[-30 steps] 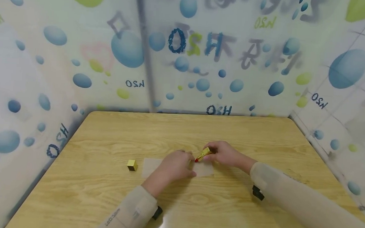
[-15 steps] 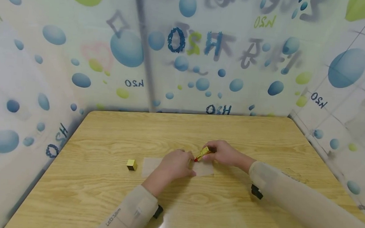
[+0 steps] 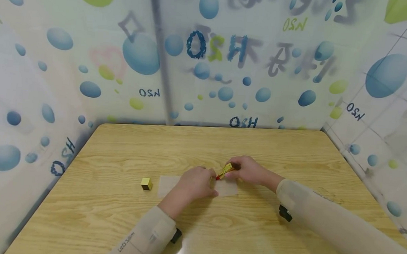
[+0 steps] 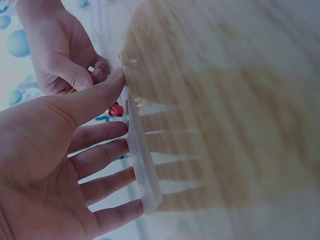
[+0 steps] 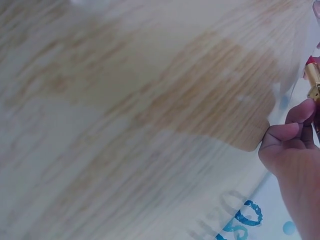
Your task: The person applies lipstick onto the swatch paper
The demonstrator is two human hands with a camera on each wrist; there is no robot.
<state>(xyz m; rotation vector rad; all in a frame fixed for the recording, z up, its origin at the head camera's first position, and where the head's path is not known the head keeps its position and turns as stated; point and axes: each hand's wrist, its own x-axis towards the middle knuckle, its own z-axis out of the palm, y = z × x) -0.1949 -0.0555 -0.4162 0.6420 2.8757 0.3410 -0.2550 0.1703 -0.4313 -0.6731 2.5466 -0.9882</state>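
Note:
A gold lipstick [image 3: 226, 170] with a red tip is pinched in my right hand [image 3: 250, 170]. It slants down and left, its tip [image 4: 115, 110] low over a pale strip of paper or tissue [image 3: 228, 188]. In the right wrist view, thumb and fingers of the right hand [image 5: 295, 145] close round the lipstick [image 5: 313, 75] at the frame's edge. My left hand [image 3: 194, 183] rests on the strip with fairly straight, spread fingers; seen from its wrist, the left hand [image 4: 45, 155] touches with its fingertips. Whether the tip meets the strip, I cannot tell.
Left of the strip, a small gold block with a dark side [image 3: 146, 184], perhaps the lipstick's cap, stands on the wooden table [image 3: 275, 146]. Walls covered with a bubble-patterned sheet [image 3: 226, 93] enclose the table at the back and both sides.
Almost nothing differs. Both hands and the lipstick keep their places; the whole head view has shifted very slightly.

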